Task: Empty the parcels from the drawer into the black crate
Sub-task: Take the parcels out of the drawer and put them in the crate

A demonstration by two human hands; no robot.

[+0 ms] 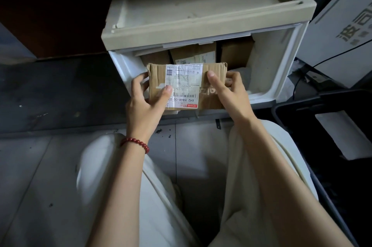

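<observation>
Grey floor panels (pixel 36 176) fill most of my feed, with two pale trouser legs (pixel 112 186) spread across the bottom of it. Ahead stands one cream plastic drawer unit (pixel 201 25), and its single white drawer (pixel 281 69) is pulled open toward me. To the right I count one black crate (pixel 289 108), its rim just beside the drawer's front corner, with one flat white item (pixel 346 136) lying inside it. Above the crate stands one white carton (pixel 342 15) printed with dark characters, and one black cable (pixel 332 55) crosses its lower face. Toward the back of the drawer I count three brown cardboard boxes (pixel 193 53) side by side. One pale soft shape (pixel 244 77) sits in front of the rightmost, too dim for me to name. One more brown parcel (pixel 157 77) is held over the front of the drawer, its broad face turned to me and carrying one white label (pixel 183 77) that reads upside down. Two hands grip it. The left hand (pixel 145 103) has its fingers curled round the left edge and its thumb pressed on the label. The right hand (pixel 229 95) wraps the right edge with its thumb laid flat on the cardboard. One red bead bracelet (pixel 136 144) circles the left wrist.
</observation>
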